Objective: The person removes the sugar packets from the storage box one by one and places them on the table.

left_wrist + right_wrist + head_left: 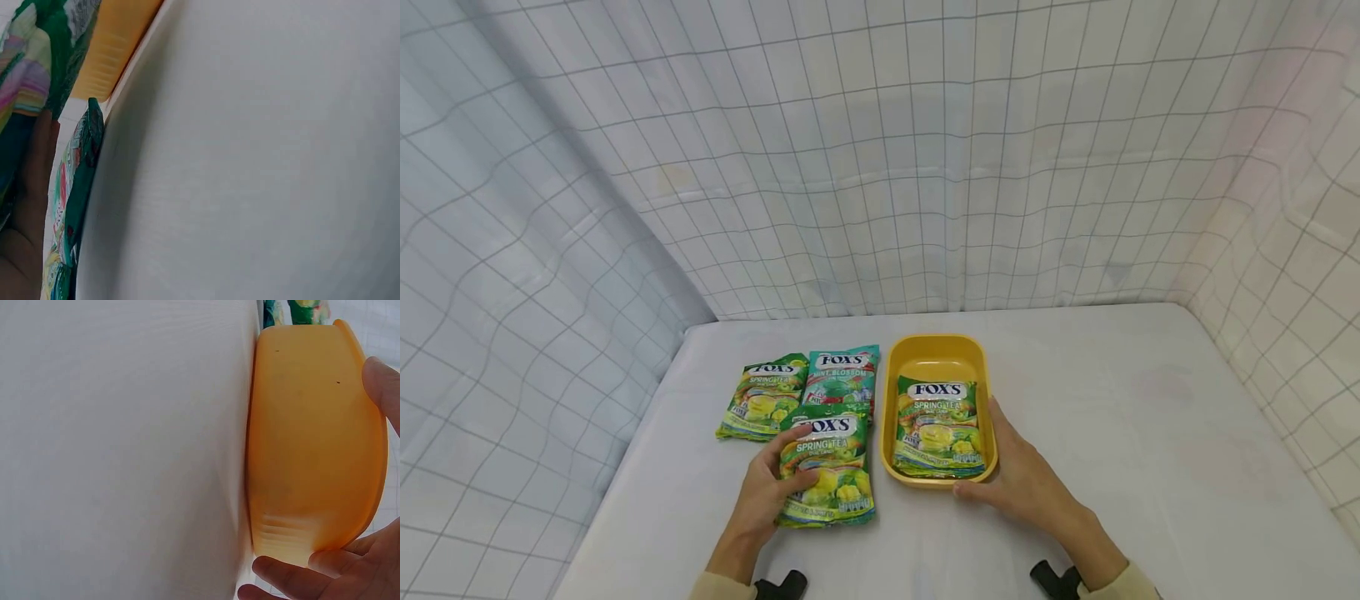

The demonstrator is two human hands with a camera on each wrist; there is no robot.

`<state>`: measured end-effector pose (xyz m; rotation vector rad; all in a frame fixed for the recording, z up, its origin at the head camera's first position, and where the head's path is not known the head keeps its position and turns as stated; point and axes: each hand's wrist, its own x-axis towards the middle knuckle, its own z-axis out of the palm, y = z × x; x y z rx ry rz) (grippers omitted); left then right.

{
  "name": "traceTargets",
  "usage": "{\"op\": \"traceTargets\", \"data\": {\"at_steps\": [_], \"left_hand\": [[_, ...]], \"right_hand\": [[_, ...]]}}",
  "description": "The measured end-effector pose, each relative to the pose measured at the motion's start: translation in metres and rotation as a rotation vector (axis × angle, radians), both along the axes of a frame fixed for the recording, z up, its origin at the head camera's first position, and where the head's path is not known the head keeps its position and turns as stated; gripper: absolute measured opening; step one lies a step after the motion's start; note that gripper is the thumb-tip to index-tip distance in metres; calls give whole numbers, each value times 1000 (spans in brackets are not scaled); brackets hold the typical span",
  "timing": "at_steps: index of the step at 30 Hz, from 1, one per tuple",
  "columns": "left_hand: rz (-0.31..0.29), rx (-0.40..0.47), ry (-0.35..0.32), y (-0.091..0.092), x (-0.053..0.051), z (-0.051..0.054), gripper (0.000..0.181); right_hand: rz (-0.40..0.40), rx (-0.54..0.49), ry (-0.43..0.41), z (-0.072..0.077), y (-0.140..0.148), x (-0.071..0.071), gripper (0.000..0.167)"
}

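At least one Spring Tea bag [940, 429] is already trayed, a second bag [837, 493] is clutched by the left hand [760, 493], the yellow tray [938, 357] is gripped by the right hand [1030, 475], and the Mint Blossom bag [842, 382] plus a far-left bag [764, 402] are left out.

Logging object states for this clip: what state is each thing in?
Yellow tray: upright, holding a packet
Packet in tray: face up
Held packet: front showing, above the table
Leftmost packet: lying face up
Mint Blossom packet: lying face up, partly hidden
Left hand: gripping a packet
Right hand: holding the tray
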<state>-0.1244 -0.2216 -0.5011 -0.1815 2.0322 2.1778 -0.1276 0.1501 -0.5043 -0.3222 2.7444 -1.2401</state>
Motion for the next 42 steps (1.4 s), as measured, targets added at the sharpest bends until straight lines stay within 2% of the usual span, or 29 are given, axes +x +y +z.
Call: {"op": "traceTargets", "data": {"at_steps": [9,16,25,35,42], "left_hand": [[21,-40,-36,3,1,-10,68],[28,-113,-35,6,2,-15,66],[16,-264,22,8,3,-11,65],[50,-389,18,7,5,-9,69],[66,-503,18,5,9,5,68]], "right_hand": [[-1,10,0,0,0,0,139],[-1,-1,-6,0,-1,0,140],[-1,7,11,-1,-1,0,140],[-2,1,5,0,0,0,140],[-4,-7,-8,0,-1,0,141]]}}
